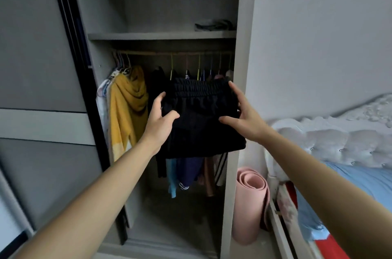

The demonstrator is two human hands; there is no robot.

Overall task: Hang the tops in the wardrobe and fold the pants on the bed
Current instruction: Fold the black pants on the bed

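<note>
Folded black pants (201, 118) with an elastic waistband are held up in front of the open wardrobe (235, 131). My left hand (160, 118) grips their left edge, thumb on top. My right hand (244, 118) grips the right edge, thumb on the front and fingers reaching round the side. Behind the pants, tops hang on coloured hangers from the rail (174, 53): a yellow hooded top (127, 108) at the left, dark and blue garments (186, 171) below the pants. The bed (364, 184) with a blue sheet lies at the right.
A shelf (161, 36) above the rail carries a dark crumpled item (214, 25). A rolled pink mat (250, 203) stands between wardrobe and bed. A tufted white headboard (331, 144) runs along the bed. The grey sliding door (42, 89) covers the left.
</note>
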